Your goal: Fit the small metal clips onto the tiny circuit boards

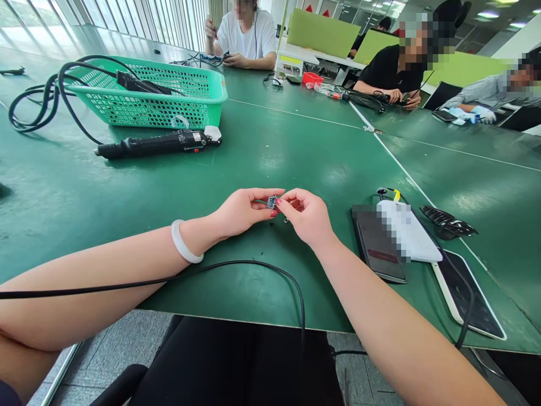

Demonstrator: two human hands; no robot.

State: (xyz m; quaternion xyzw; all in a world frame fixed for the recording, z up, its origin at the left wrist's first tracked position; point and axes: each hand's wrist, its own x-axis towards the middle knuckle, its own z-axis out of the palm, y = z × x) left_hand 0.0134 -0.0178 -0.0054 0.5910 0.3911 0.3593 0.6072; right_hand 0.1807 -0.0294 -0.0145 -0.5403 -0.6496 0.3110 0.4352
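Between my two hands, just above the green table [139, 197], is a small dark circuit board [271, 201] with pale markings. My left hand [243, 213] pinches it between thumb and fingers from the left. From the other side, the thumb and index finger of my right hand [305, 217] close at the board's right edge. A tiny metallic bit [286, 220] shows below the right fingertips; what it is I cannot make out. My right hand's other fingers are curled and partly hidden.
A green basket [215, 93] with cables stands at the back left, a black electric screwdriver [147, 145] before it. Phones [378, 242] [475, 299] and a black hair clip [448, 221] lie right. A black cable [249, 263] crosses in front. Other people sit across the table.
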